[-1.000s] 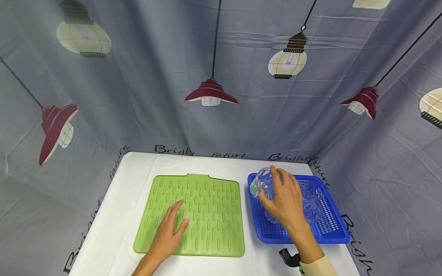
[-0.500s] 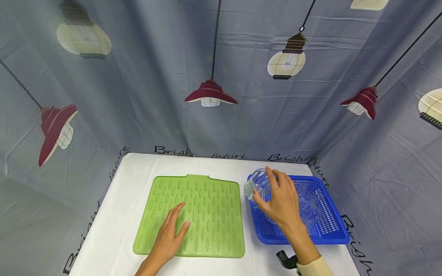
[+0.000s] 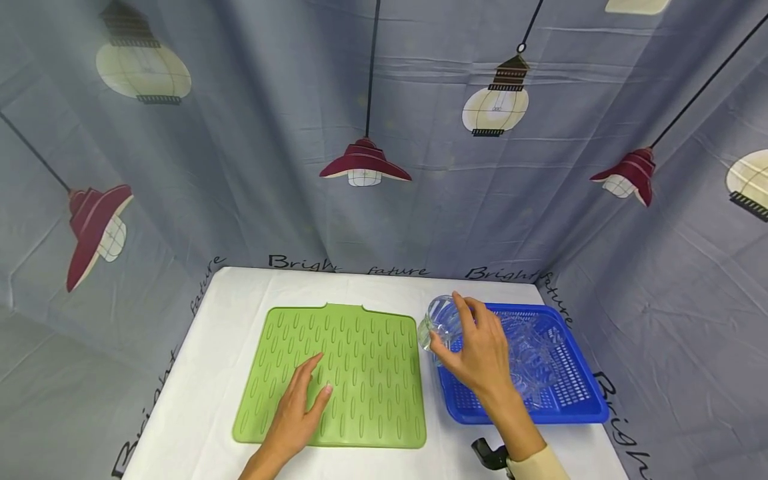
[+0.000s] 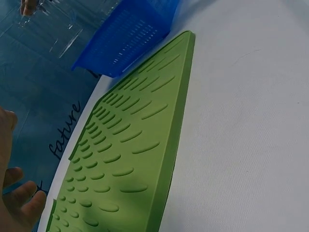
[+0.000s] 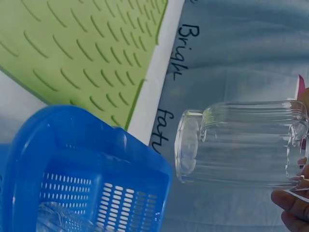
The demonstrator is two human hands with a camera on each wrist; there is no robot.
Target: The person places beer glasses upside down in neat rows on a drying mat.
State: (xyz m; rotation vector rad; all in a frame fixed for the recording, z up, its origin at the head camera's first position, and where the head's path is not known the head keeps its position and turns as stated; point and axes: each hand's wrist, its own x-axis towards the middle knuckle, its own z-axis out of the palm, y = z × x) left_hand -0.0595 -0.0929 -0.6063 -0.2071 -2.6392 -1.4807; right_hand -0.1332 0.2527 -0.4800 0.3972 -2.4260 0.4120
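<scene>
My right hand [image 3: 482,355] holds a clear drinking glass [image 3: 439,325] between thumb and fingers, over the left edge of the blue basket [image 3: 528,418]. In the right wrist view the glass [image 5: 246,145] lies sideways in the air, its thick base pointing left and the fingertips at its other end. More clear glassware [image 3: 533,363] lies inside the basket, partly behind my hand. To the left, a green ribbed mat [image 3: 366,373] lies flat on the table. Over its lower left part my left hand [image 3: 294,410] hovers, fingers relaxed and spread from the thumb, holding nothing.
A white cloth [image 3: 192,387] covers the table. The basket stands on the right side, a narrow strip of cloth between it and the mat. A grey-blue curtain [image 3: 270,167] printed with lamps surrounds the table. A black device [image 3: 489,455] is at my right wrist.
My right hand has shifted left with the glass, bringing it from above the basket to its left rim, near the mat. The left hand has barely moved.
</scene>
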